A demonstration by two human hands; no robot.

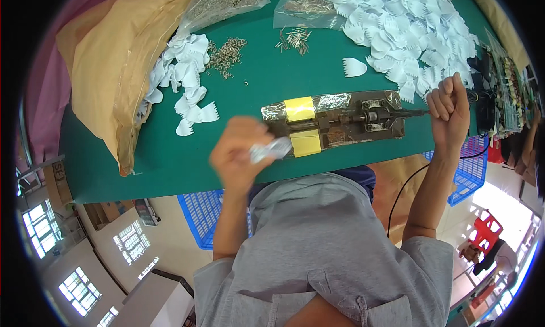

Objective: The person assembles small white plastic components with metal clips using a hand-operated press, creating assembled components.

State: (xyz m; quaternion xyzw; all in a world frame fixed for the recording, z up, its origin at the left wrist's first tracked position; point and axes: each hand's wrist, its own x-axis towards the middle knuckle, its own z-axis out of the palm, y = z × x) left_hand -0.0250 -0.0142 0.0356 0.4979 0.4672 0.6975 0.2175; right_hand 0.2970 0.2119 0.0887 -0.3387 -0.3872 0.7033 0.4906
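A dark metal push-pull toggle clamp fixture (pixel 363 120) lies on the green table in front of me, with two yellow pads and clear tape on its base. My right hand (pixel 448 103) is closed at the right end of its rod, fingers curled about the handle, which they mostly hide. My left hand (pixel 238 154), smeared by motion, is closed by the left end of the fixture. From its fingers sticks a white plastic toothed piece (pixel 271 149), also blurred. Whether this piece touches the fixture, I cannot tell.
White toothed pieces (pixel 409 34) are heaped at the far right; more (pixel 190 60) spill from a tan sack (pixel 122 49) at left. Small metal clips (pixel 227 55) and thin metal pins (pixel 295 40) lie beyond the fixture. Blue baskets (pixel 201 216) stand below the table edge.
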